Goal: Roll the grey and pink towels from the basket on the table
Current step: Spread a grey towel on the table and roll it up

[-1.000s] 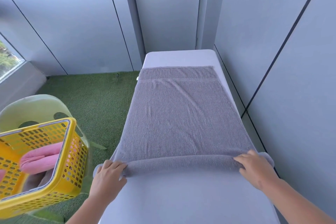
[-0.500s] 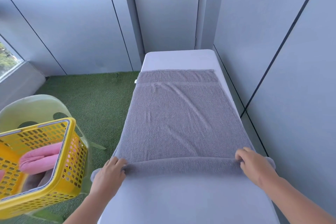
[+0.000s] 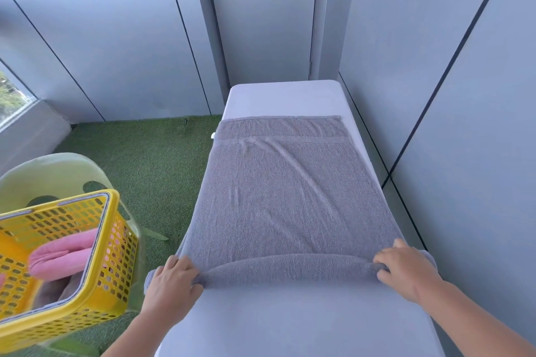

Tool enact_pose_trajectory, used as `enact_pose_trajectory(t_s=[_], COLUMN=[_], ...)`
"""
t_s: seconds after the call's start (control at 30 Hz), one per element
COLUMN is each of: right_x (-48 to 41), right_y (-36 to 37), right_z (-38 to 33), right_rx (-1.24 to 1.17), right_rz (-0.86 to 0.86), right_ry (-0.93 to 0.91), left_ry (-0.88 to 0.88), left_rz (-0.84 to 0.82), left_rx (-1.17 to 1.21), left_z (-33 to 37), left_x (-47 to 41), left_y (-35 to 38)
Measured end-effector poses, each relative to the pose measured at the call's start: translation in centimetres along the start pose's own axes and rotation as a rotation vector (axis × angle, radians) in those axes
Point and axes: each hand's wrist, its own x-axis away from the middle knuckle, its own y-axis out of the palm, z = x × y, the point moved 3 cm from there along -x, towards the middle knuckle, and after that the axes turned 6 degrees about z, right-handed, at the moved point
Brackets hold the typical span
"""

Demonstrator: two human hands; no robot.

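Currently the grey towel (image 3: 290, 197) lies lengthwise on the tabletop (image 3: 290, 324). Its far hem is flat and stops short of the tabletop's far end. The near end of the towel is wound into a roll (image 3: 290, 268) that runs across the tabletop from side to side, with bare tabletop between the roll and you.

Your left hand (image 3: 171, 284) sits on the left end of the roll. Its fingers (image 3: 185, 265) curl over the top of the roll and grip it, and a short stub of roll projects past the hand beyond the tabletop's left edge.

Your right hand (image 3: 406, 272) sits on the right end of the roll. Its fingers (image 3: 383, 258) also curl over the fabric and grip it, and the end of the roll shows just beyond the knuckles. The middle of the roll lies uncovered between the two hands. The unrolled part of the towel shows shallow diagonal creases.

To your left, well apart from the tabletop, the yellow basket (image 3: 116, 255) rests on a pale green chair (image 3: 58, 171). The pink towel (image 3: 63, 258) lies folded inside the basket, on top of a darker fabric whose colour you cannot tell. The chair stands on a green turf floor (image 3: 150, 159).
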Motion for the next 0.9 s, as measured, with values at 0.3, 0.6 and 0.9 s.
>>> enact_pose_trajectory(t_s=[0.3, 0.6, 0.9], right_x=[0.2, -0.6, -0.9], right_y=[0.9, 2.2, -0.6], right_z=[0.4, 0.2, -0.9], right_rx=[-0.218, -0.077, 0.052], right_rz=[0.157, -0.014, -0.035], right_ry=[0.015, -0.08, -0.015], left_ry=[-0.072, -0.04, 0.006], left_rz=[0.081, -0.111, 0.035], left_rx=[0.088, 0.106, -0.003], left_z=[-0.2, 0.1, 0.3], left_x=[0.1, 0.5, 0.1], left_y=[-0.2, 0.7, -0.5])
